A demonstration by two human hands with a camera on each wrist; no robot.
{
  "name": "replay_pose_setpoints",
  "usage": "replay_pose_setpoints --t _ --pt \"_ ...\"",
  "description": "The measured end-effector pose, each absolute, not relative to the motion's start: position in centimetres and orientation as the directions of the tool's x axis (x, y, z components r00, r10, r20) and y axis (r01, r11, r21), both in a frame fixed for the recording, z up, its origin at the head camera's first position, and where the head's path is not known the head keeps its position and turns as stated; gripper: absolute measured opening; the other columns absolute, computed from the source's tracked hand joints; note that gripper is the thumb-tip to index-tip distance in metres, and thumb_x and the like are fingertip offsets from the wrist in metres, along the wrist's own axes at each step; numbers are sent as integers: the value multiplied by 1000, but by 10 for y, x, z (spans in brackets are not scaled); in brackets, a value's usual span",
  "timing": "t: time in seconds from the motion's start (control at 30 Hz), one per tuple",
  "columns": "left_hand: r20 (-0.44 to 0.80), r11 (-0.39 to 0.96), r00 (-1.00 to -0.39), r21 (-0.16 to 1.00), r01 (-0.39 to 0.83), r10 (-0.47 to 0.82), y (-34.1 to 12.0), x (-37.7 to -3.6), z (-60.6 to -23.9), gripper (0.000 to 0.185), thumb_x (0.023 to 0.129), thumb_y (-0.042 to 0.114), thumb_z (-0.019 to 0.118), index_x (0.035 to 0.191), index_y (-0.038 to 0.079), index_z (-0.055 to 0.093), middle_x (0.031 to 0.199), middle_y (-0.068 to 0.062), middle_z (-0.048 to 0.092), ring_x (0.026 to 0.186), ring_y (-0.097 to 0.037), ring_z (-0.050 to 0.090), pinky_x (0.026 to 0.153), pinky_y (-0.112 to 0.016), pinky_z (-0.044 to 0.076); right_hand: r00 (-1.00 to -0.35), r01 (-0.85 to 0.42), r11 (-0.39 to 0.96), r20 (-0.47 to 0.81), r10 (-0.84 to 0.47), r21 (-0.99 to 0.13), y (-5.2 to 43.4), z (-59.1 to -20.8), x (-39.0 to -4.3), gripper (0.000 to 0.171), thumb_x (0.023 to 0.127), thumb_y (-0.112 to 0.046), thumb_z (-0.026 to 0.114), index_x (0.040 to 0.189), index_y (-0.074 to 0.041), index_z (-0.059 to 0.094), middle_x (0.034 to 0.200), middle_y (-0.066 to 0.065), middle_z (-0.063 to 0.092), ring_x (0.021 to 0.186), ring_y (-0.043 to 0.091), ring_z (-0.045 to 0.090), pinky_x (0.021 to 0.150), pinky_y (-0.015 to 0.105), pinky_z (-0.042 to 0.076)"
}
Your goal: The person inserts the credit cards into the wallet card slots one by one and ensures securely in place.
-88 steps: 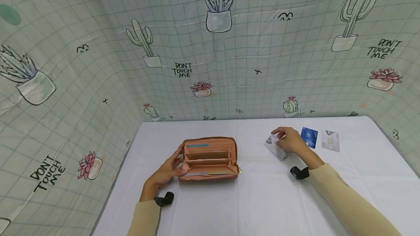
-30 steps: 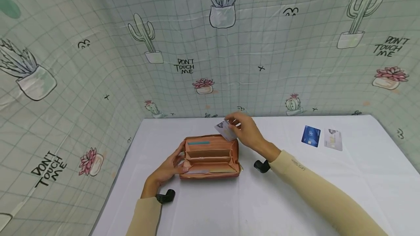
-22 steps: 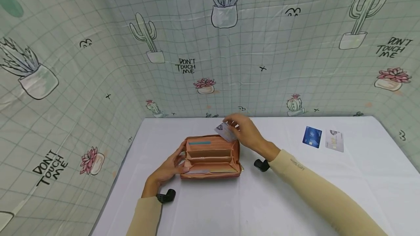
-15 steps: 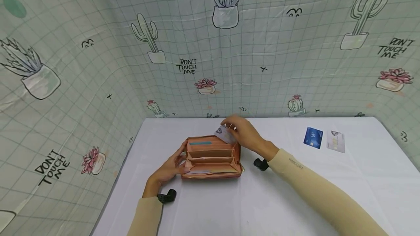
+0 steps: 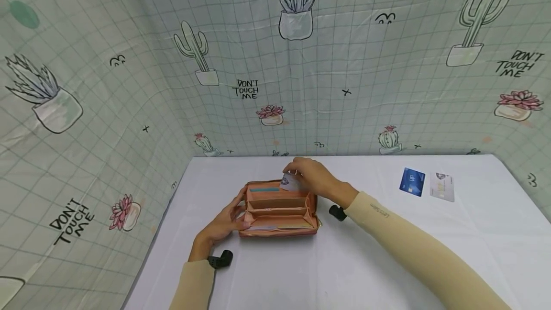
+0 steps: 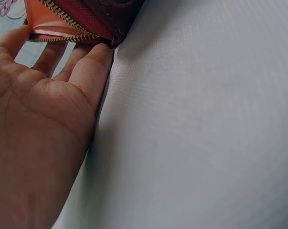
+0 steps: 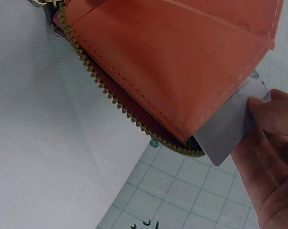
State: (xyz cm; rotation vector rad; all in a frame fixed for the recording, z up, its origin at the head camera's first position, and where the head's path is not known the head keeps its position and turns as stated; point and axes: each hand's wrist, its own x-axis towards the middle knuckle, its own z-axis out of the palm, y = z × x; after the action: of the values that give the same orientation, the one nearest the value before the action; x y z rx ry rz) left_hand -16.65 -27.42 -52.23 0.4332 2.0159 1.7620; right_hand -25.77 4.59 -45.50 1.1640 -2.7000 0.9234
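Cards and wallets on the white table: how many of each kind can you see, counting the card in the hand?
Wallets: 1, the orange zip wallet, lying open.
Cards outside the wallet: 3, a grey card pinched by the right hand, a blue card and a pale grey card on the table.
Cards tucked in a wallet slot: 1, a teal card.
Total: 5.

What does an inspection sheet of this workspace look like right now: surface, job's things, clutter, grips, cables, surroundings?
Surface: white table, bare in front.
Job's things: orange wallet lies open; grey card part-way into its far side.
Clutter: blue card and pale card lie far right.
Grips: right hand pinches the grey card; left hand rests against the wallet's left end.
Cables: nothing seen.
Surroundings: cactus-print cloth behind and beside.
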Motion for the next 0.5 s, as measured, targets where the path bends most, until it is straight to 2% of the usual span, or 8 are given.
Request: replay_pose_setpoints --t 0.1,0.23,0.33,0.5 --pt "-118 143 -860 988 -53 496 -273 -166 -522 111 96 19 80 172 17 -1 177 -16 1 152 -42 29 120 -29 32 -696 -700 547 269 -666 -459 43 -457 -257 25 99 6 68 118 -5 79 102 5 71 95 22 71 83 39 59" --pt "-122 143 -859 988 -58 497 -273 -167 -523 111 96 19 80 172 19 -1 177 -15 2 152 -41 30 124 -45 26 -687 -715 560 269 -675 -419 41 -460 -256 27 98 7 68 118 -6 80 103 4 68 95 20 71 82 36 60" --pt "-117 136 -858 989 -55 500 -274 -167 -525 110 96 18 79 172 19 -1 178 -14 0 152 -41 30 125 -52 22 -682 -722 563 274 -678 -403 40 -460 -255 26 98 6 69 118 -7 81 103 4 68 97 20 72 83 36 60" --pt "-105 122 -857 991 -50 504 -275 -168 -525 110 96 14 78 172 18 -1 178 -15 0 154 -42 28 126 -53 20 -642 -763 552 298 -706 -336 39 -459 -255 24 97 3 73 117 -8 81 103 3 68 99 19 71 81 35 61"
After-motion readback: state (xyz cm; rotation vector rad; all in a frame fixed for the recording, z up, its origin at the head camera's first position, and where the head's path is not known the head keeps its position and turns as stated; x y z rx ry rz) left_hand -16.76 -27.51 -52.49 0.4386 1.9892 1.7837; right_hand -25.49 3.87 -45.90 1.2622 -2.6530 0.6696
